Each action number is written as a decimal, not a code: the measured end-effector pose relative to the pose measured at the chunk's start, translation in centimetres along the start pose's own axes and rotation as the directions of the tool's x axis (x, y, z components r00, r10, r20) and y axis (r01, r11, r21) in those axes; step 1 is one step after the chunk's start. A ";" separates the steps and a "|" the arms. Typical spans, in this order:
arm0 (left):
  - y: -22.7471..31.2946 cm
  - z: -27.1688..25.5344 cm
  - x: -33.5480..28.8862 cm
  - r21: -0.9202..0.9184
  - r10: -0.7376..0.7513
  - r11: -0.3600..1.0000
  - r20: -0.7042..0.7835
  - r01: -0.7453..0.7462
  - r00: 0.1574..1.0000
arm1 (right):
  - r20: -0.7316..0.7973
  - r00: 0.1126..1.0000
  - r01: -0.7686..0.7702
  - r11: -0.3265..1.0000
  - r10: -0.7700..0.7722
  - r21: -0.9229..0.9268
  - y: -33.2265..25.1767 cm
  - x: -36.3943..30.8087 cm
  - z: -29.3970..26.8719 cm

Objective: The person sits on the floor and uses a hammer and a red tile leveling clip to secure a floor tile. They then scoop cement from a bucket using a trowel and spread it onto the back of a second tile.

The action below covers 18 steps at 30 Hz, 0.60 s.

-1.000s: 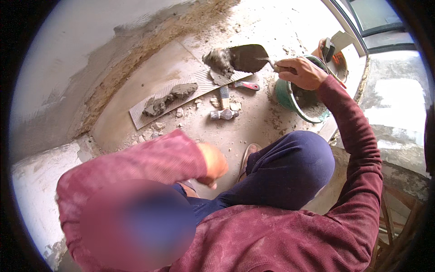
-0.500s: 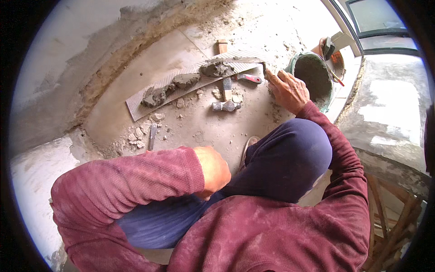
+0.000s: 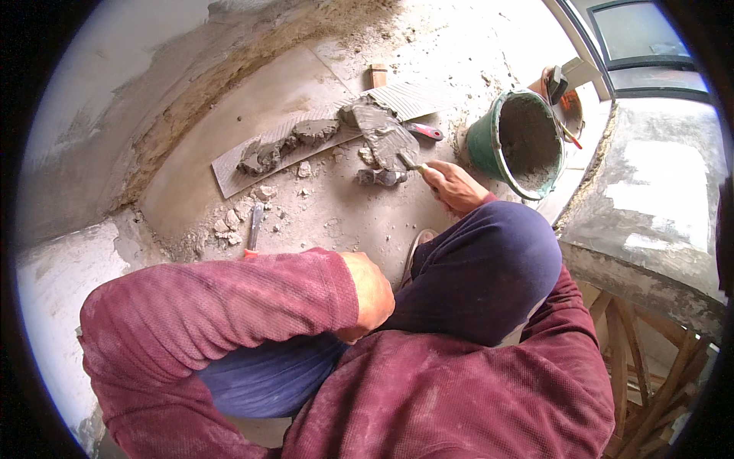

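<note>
one trowel [image 3: 391, 145] over hammer handle [image 3: 378, 75], bucket [image 3: 483, 144] near

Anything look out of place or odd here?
The hammer's head shows on one side of the tile and apparently its handle on the other, so it seems to lie beneath: an odd spot for a tool. Rubble litters the floor nearby.

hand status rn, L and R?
Left hand: fingers mostly hidden; open or closed can't be told.
Right hand: closed on the handle of a mortar-smeared trowel.
</note>
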<state>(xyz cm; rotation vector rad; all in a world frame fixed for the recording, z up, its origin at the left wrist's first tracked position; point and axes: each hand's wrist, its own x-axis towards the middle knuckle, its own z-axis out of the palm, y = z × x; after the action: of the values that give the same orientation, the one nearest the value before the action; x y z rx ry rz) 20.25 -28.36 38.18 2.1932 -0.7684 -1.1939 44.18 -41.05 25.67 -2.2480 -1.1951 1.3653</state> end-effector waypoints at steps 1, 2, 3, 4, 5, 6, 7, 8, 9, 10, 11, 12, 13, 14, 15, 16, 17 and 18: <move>0.1 -0.1 0.0 0.010 -0.004 1.000 0.016 0.003 1.000 | 0.028 0.999 -0.042 0.999 0.042 0.026 -0.2 0.6 0.0; 0.0 -0.2 0.0 0.025 -0.009 1.000 0.031 0.008 0.999 | -0.015 0.998 0.054 0.992 -0.056 -0.118 -0.5 0.9 -0.2; 0.0 -0.3 0.1 0.007 -0.017 1.000 0.051 0.017 0.999 | -0.046 0.977 0.189 0.952 -0.206 -0.241 -0.9 0.9 -0.7; -0.1 -0.2 0.2 -0.017 -0.023 1.000 0.067 0.024 0.997 | -0.038 0.953 0.265 0.888 -0.301 -0.375 -1.4 0.8 -1.1; -0.2 0.0 0.3 -0.042 -0.025 0.999 0.086 0.029 0.996 | -0.099 0.975 0.175 0.959 -0.201 -0.222 -1.7 -0.7 -2.0; -0.5 0.1 0.5 -0.049 0.003 0.999 0.098 0.002 0.995 | -0.148 0.969 0.164 0.965 -0.196 -0.204 -2.1 -2.2 -3.2; -1.0 0.2 0.7 -0.058 0.033 0.998 0.111 -0.027 0.993 | -0.173 0.968 0.152 0.972 -0.183 -0.177 -2.6 -3.9 -4.7; -1.5 0.3 1.1 -0.062 0.073 0.996 0.138 -0.065 0.988 | -0.209 0.950 0.191 0.962 -0.232 -0.196 -2.9 -5.7 -6.2; -2.2 0.1 1.7 -0.054 0.043 0.998 0.151 -0.035 0.988 | -0.252 0.941 0.134 0.931 -0.227 -0.338 -3.2 -7.6 -8.1; -3.4 -0.3 2.5 -0.032 0.015 0.999 0.114 -0.012 0.993 | -0.299 0.923 0.117 0.917 -0.242 -0.382 -3.3 -10.0 -9.9; -5.0 -1.1 3.5 -0.016 -0.006 1.000 0.081 0.007 0.997 | -0.329 0.908 0.086 0.886 -0.258 -0.456 -3.2 -12.2 -11.6; -6.9 -2.2 4.7 -0.003 -0.030 1.000 0.064 0.030 0.998 | -0.387 0.884 0.005 0.831 -0.264 -0.556 -2.9 -14.7 -13.0; -9.0 -3.5 6.1 -0.013 -0.101 0.995 -0.069 0.101 0.992 | -0.403 0.893 -0.072 0.821 -0.199 -0.566 -2.4 -16.5 -14.5; -11.4 -5.2 7.8 -0.037 -0.165 0.986 -0.189 0.160 0.968 | -0.418 0.890 -0.114 0.800 -0.181 -0.589 -1.6 -18.0 -15.5; -14.1 -7.2 9.6 -0.172 -0.143 0.982 -0.413 0.077 0.900 | -0.440 0.888 -0.191 0.765 -0.133 -0.616 -0.6 -18.8 -16.3; -16.4 -9.2 11.8 -0.287 -0.146 0.957 -0.603 -0.043 0.784 | -0.459 0.878 -0.225 0.733 -0.133 -0.642 0.6 -19.4 -17.2; -18.2 -11.1 14.4 -0.400 -0.330 0.916 -0.729 0.018 0.600 | -0.469 0.875 -0.262 0.702 -0.116 -0.662 1.9 -19.2 -17.9; -19.5 -12.7 17.2 -0.544 -0.526 0.836 -0.758 0.071 0.387 | -0.477 0.866 -0.264 0.673 -0.150 -0.691 3.3 -18.5 -18.2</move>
<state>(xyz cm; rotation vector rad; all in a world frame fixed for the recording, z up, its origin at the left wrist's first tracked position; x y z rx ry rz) 43.43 -24.35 21.34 2.1654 0.3825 -0.1041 56.86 -53.57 44.82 -2.9166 -1.6648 0.1760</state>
